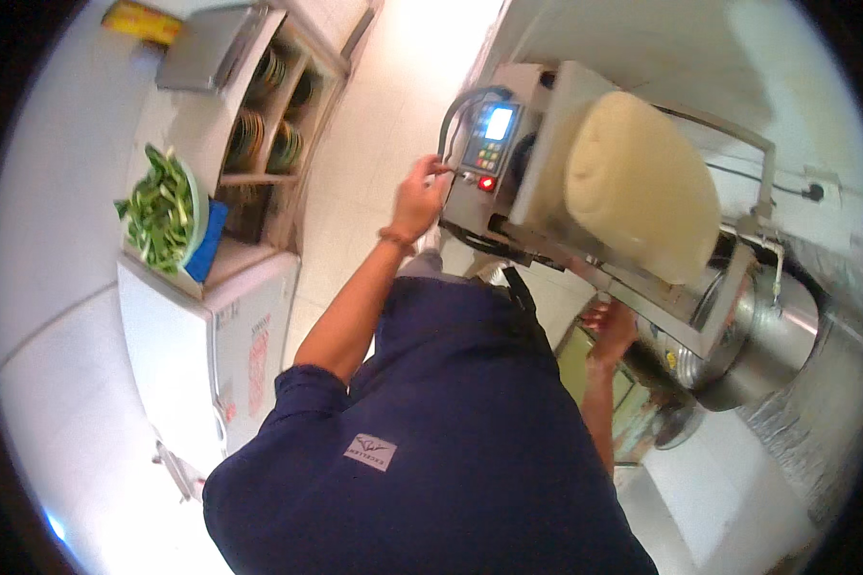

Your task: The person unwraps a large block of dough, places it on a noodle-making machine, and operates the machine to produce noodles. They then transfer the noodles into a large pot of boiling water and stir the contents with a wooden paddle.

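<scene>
A large pale lump of dough (pixel 640 180) rests on the tray (pixel 546 144) of a metal machine, probably a noodle maker. My left hand (pixel 416 201) is raised beside the control panel (pixel 487 136), its fingertips close to the panel's lower edge by a red lit button (pixel 487 183). Whether they touch it is not plain. Below the machine's front edge is my right hand (pixel 610 330), fingers curled near a small fitting under the frame. Blur hides whether it grips anything.
A steel pot (pixel 769 345) stands under the machine's right end, near a tap (pixel 777 266). On the left, a bowl of leafy greens (pixel 162 215) sits on a white cabinet (pixel 187 345), by shelves of stacked plates (pixel 248 140). A cable runs to a wall plug (pixel 813 191).
</scene>
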The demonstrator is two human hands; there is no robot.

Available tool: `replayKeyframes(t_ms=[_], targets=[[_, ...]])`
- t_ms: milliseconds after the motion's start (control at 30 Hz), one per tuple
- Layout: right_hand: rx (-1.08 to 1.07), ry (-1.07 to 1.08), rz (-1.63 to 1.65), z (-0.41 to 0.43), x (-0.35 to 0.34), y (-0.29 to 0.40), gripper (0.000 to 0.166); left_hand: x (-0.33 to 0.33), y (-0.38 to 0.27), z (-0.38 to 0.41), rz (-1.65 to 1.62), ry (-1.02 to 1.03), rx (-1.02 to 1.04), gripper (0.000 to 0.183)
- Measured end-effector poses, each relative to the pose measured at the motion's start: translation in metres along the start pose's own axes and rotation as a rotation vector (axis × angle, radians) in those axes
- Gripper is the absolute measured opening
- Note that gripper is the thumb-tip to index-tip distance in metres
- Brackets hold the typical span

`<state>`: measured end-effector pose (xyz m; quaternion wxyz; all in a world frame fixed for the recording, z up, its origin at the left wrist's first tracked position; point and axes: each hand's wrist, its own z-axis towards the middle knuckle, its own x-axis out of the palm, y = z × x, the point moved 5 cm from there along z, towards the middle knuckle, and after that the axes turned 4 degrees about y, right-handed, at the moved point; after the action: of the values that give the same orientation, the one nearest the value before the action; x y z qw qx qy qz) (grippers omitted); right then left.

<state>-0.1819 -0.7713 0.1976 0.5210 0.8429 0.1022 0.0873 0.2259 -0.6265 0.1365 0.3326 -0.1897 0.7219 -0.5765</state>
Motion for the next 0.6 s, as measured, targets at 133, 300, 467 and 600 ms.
replayKeyframes(t_ms=[133,300,467,600], targets=[[0.452,0.036,-0.642,-0.008,-0.056,-0.14,0.032,0.044,0.024,0.004,0.218,0.028,0.131,0.057],[0.343,0.254,-0.927,-0.03,-0.12,-0.219,0.03,0.06,0.039,0.052,0.259,-0.019,0.15,0.072],[0.418,0.129,-0.948,-0.044,-0.112,-0.229,0.03,0.059,0.047,0.076,0.332,-0.021,0.22,0.066],[0.42,0.094,-0.958,-0.045,-0.107,-0.229,0.03,0.057,0.042,0.075,0.39,0.015,0.209,0.062]])
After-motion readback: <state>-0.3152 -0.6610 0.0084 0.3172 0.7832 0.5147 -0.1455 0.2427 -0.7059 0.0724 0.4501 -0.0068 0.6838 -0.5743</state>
